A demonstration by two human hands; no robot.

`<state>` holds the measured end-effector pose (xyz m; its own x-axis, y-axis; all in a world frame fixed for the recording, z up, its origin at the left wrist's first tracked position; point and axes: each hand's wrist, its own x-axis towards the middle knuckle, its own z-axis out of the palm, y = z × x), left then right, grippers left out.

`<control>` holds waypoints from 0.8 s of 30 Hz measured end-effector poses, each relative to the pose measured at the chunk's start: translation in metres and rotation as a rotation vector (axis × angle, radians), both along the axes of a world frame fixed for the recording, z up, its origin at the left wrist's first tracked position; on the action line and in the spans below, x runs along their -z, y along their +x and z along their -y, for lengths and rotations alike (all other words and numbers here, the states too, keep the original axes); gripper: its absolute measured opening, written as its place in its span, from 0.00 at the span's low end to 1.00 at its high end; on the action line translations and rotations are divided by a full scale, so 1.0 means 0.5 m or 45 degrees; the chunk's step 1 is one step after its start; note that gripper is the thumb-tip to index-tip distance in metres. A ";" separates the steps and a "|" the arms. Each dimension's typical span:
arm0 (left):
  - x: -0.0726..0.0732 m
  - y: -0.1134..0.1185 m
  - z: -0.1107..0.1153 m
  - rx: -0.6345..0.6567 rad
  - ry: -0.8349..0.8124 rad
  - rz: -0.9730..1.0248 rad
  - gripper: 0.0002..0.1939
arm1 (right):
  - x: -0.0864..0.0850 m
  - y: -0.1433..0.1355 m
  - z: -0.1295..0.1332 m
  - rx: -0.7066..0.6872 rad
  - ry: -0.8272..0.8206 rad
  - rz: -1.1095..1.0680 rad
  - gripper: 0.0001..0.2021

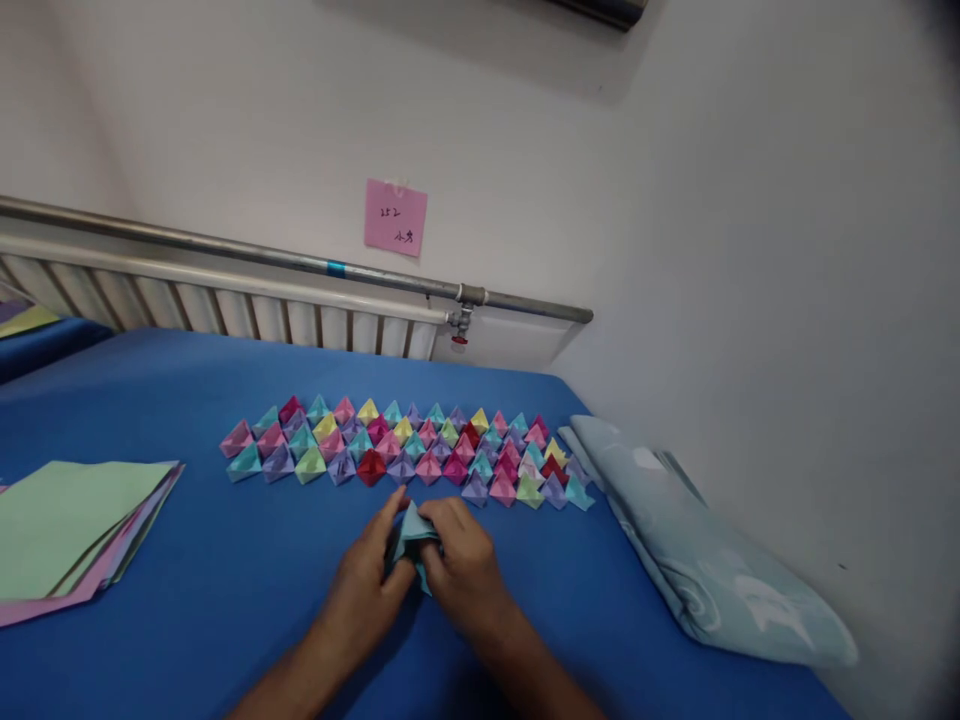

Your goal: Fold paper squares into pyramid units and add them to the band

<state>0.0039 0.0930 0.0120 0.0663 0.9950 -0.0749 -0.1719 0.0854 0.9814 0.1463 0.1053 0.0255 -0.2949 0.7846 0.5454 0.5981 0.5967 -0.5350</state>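
Two-Hand Hold on the Turquoise Paper

Head view: Your left hand and your right hand are close together at the lower middle, just above the near part of the blue bench. Both are clamped on the turquoise paper, which sits between them, partly folded. Your left fingers and thumb grip its left side. Your right fingers lie over its upper right part, with the thumb set against it lower down. The fingers hide much of the paper, so you cannot tell its full shape.

Directly beyond your hands, the folded paper boats stand side by side in staggered rows across the bench. Their colours include pink, red, purple, yellow, green and turquoise. A short row of five forms the near right end of the group.

To your left lies a loose stack of paper sheets, pale green on top, with pink and purple edges showing below. To your right, a folded pale blue cloth with white patterning lies along the bench edge beside the wall. Behind the bench are a white radiator and a metal pipe; a pink note with handwriting is fixed above the pipe.
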 end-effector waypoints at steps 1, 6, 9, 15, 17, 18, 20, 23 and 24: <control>0.000 -0.001 -0.001 -0.070 0.030 -0.085 0.37 | 0.001 -0.001 -0.001 0.004 -0.009 -0.018 0.15; -0.004 -0.009 -0.006 -0.199 0.133 -0.311 0.22 | 0.010 0.001 -0.010 0.008 -0.068 -0.173 0.13; -0.006 -0.012 -0.008 -0.243 0.233 -0.257 0.20 | 0.019 0.002 -0.016 -0.023 -0.143 -0.259 0.16; -0.004 -0.008 -0.008 -0.192 0.051 -0.035 0.16 | 0.033 0.009 -0.021 -0.137 -0.097 -0.346 0.21; -0.007 -0.005 -0.010 -0.180 -0.050 0.079 0.16 | 0.031 0.015 -0.021 -0.184 -0.059 -0.293 0.20; -0.010 -0.004 -0.010 -0.177 -0.095 0.131 0.16 | 0.028 0.018 -0.022 -0.204 -0.052 -0.261 0.20; -0.018 -0.004 -0.012 -0.171 -0.173 0.202 0.17 | 0.022 0.024 -0.023 -0.227 -0.058 -0.208 0.20; -0.028 -0.006 -0.014 -0.131 -0.263 0.220 0.23 | 0.020 0.028 -0.025 -0.216 -0.081 -0.180 0.21; -0.030 -0.007 -0.015 -0.109 -0.291 0.217 0.25 | 0.021 0.028 -0.026 -0.212 -0.090 -0.176 0.21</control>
<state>0.0003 0.1003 0.0269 0.0141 0.9561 -0.2928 -0.3486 0.2791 0.8947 0.1605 0.1181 0.0152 -0.3501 0.7690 0.5349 0.4125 0.6392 -0.6490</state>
